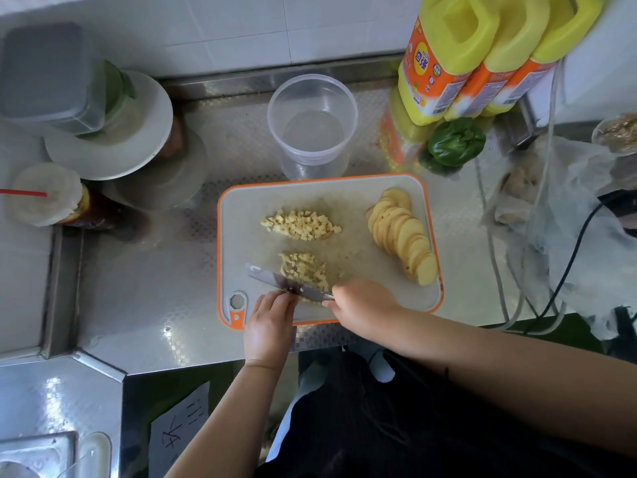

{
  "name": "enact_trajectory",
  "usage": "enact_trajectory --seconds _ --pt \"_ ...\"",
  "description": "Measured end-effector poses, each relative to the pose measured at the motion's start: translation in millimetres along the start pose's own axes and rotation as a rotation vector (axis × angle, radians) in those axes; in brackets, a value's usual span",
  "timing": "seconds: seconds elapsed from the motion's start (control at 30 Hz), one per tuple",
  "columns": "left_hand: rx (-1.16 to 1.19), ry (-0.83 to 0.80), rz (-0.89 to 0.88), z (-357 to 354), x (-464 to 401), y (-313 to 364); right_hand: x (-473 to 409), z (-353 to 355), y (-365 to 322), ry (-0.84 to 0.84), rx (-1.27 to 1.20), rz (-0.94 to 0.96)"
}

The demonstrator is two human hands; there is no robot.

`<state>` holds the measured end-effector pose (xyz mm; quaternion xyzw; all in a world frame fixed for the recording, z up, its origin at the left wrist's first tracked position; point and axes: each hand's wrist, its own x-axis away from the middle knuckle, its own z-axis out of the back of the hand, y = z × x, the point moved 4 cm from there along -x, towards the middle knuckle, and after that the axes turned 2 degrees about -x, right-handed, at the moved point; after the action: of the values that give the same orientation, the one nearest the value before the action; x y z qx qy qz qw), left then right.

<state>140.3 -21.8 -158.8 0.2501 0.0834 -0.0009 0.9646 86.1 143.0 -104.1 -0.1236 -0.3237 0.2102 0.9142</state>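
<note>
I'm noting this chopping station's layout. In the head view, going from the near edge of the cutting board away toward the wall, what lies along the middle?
knife → nearer pile of diced potato → farther pile of diced potato → clear plastic container

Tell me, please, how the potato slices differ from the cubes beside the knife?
The slices are broad, round discs; the cubes are small dice. The slices overlap in a tidy row along the right edge of the board; the cubes lie in a loose heap near its front. The slices lie apart from the knife; the cubes sit against its blade. Both are pale yellow potato on the same board.
</note>
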Motion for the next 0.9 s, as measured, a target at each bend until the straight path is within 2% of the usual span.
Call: enact_trajectory --seconds 0.23,0.63,0.8,0.9 --pt "-0.036 -0.04 -0.013 1 -4 3 -3 -4 -2 -0.058 0.033 -0.009" --pt "-0.022 -0.057 -0.031 -2 -6 5 -23 -9 -13 -0.09 -0.038 -0.131" --pt "0.041 -0.056 0.023 5 -13 6 -28 5 -1 0.001 -0.119 -0.129" --pt "0.035 -0.021 0.034 15 -12 6 -20 15 14 0.01 -0.006 -0.075"
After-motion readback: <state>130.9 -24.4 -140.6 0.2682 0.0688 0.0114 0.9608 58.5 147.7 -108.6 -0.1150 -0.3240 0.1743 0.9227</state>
